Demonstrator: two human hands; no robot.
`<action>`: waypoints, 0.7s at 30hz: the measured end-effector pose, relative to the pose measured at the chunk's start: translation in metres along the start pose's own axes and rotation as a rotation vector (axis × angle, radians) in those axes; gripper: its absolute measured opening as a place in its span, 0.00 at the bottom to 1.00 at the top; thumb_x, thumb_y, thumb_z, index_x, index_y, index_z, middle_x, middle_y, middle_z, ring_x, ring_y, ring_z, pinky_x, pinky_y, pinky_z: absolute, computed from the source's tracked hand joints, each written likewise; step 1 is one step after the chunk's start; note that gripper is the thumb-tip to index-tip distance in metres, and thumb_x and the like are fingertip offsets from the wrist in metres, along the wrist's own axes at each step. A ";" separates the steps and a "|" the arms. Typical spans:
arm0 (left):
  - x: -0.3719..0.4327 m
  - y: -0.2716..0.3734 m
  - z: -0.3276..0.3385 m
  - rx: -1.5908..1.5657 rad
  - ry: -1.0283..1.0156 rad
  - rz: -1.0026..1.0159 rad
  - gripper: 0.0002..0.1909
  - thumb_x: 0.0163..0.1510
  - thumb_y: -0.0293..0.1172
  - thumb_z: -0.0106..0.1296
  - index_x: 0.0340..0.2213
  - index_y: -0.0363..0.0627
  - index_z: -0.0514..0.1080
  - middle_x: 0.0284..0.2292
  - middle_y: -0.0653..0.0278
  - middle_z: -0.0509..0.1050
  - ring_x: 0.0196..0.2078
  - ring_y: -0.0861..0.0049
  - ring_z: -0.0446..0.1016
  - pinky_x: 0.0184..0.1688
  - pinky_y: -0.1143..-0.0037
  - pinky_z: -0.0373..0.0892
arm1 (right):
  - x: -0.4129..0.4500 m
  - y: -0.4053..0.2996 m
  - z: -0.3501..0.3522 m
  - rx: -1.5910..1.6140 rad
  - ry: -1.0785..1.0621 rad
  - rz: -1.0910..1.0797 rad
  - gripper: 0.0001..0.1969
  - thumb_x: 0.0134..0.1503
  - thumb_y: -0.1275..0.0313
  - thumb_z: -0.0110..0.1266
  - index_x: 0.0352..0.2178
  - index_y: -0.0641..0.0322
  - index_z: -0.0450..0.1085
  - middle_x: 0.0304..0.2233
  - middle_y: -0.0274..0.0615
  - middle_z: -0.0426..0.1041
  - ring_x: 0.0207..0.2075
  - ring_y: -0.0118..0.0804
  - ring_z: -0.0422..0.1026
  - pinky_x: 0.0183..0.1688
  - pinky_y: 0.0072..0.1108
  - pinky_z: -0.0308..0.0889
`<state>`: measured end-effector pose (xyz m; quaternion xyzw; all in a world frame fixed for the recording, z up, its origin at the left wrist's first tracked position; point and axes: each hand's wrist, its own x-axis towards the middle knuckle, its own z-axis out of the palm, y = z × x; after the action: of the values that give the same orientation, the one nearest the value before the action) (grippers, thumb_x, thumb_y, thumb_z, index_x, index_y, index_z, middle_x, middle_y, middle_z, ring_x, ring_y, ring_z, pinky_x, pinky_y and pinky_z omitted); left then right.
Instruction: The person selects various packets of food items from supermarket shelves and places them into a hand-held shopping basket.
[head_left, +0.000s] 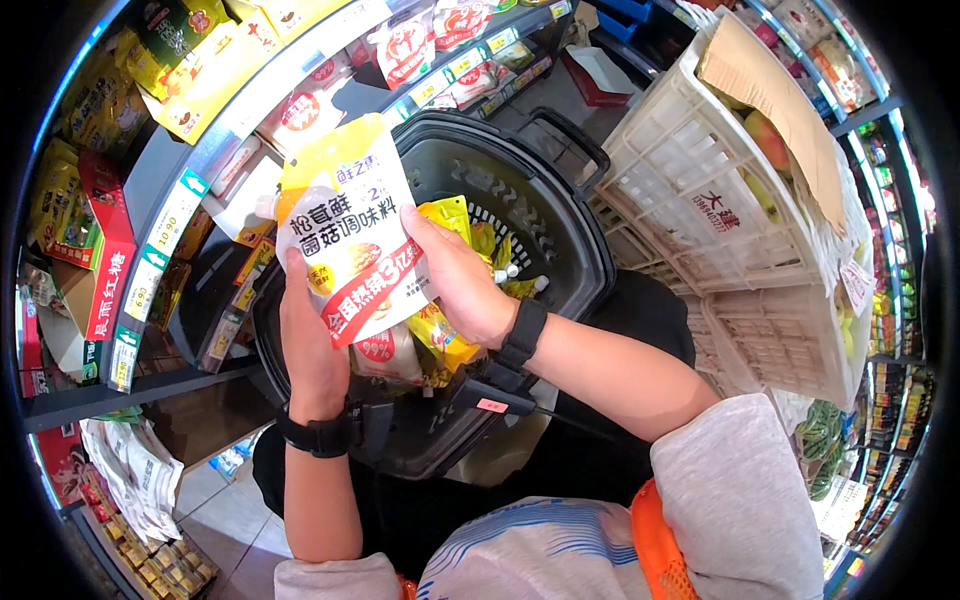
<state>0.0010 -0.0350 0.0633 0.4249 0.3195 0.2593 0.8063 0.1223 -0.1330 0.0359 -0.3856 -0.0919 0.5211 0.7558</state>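
A white and yellow seasoning pouch (349, 225) with a spout at its left side is held upright between both hands, its printed face towards me. My left hand (311, 337) grips the lower left edge, and my right hand (457, 277) holds the right edge with the thumb on the front. Beneath the pouch stands a dark grey plastic shopping basket (592, 247). In it lie a yellow packet (442, 337), a white and red bag (388, 356) and several yellow pouches with white caps (525, 285). The pouch hides part of the basket.
Store shelves (247, 112) with bagged goods and price tags curve along the left and top. Stacked white plastic crates (720, 187) with fruit and a cardboard sheet (780, 112) rise at the right. A red and white carton (600, 75) lies on the floor beyond the basket handle (570, 124).
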 end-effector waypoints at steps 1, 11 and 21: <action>0.000 -0.001 0.000 -0.006 -0.001 0.001 0.25 0.65 0.44 0.36 0.56 0.39 0.58 0.50 0.59 0.70 0.51 0.73 0.71 0.51 0.73 0.69 | -0.001 0.000 0.001 0.007 0.005 -0.005 0.23 0.65 0.56 0.39 0.50 0.66 0.64 0.45 0.41 0.73 0.44 0.27 0.73 0.49 0.20 0.66; 0.002 -0.002 -0.004 -0.033 -0.008 -0.005 0.25 0.65 0.43 0.36 0.57 0.39 0.57 0.51 0.58 0.68 0.52 0.72 0.70 0.52 0.72 0.68 | 0.000 0.003 0.004 -0.005 0.071 0.001 0.23 0.66 0.56 0.38 0.46 0.66 0.67 0.38 0.38 0.75 0.37 0.23 0.74 0.42 0.17 0.67; 0.000 -0.003 0.000 -0.029 0.060 0.002 0.24 0.65 0.44 0.37 0.54 0.37 0.60 0.48 0.58 0.71 0.48 0.74 0.72 0.50 0.74 0.69 | 0.000 0.002 0.003 -0.002 0.050 0.006 0.23 0.65 0.55 0.41 0.47 0.67 0.66 0.43 0.40 0.74 0.42 0.26 0.73 0.49 0.19 0.65</action>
<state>0.0019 -0.0364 0.0606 0.4055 0.3392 0.2774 0.8022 0.1191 -0.1316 0.0360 -0.3998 -0.0723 0.5134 0.7559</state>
